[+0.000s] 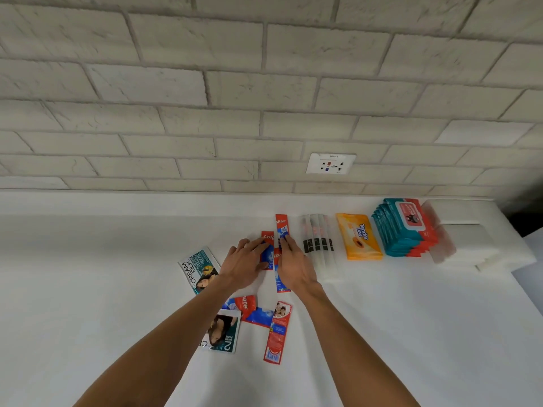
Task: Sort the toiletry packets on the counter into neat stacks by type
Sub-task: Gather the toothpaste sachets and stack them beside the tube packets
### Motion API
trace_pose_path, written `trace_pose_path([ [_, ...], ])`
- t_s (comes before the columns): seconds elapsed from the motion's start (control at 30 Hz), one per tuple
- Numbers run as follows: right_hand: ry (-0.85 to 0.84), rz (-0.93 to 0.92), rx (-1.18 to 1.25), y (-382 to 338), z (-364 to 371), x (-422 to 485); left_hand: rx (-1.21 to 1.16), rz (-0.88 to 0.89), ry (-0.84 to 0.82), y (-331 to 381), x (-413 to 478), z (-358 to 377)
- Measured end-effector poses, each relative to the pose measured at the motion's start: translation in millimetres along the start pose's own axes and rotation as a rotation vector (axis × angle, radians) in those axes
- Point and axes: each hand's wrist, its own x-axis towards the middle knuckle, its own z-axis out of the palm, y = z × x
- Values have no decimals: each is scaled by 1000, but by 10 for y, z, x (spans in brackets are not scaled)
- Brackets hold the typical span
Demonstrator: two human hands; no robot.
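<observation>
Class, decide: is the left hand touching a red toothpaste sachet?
Touching. The head view shows the left hand with its fingertips lying on the red toothpaste sachet, covering part of its print.
</observation>
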Motion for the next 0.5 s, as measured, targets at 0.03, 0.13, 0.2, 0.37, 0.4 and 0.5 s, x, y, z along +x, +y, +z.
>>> trace_pose_path([
  [0.03, 4, 3, 1, -6, 25, 6, 0, -1, 0, -1, 45, -8],
  [0.13, 5, 48, 58, -35, 72, 8, 11, -14, 0, -8, 163, -38],
  [0.2, 12, 81, 93, -35, 91, 13, 27, -18, 1, -11, 239, -37],
  [0.37, 2, 93, 117, -28, 83, 19, 39, -41, 4, 0, 362, -22],
  [0.4, -6, 98, 118, -29, 83, 20, 41, -43, 4, 4, 383, -19],
  [0.5, -14, 118, 125, -28, 100, 39, 52, -35, -2, 5, 448, -3],
])
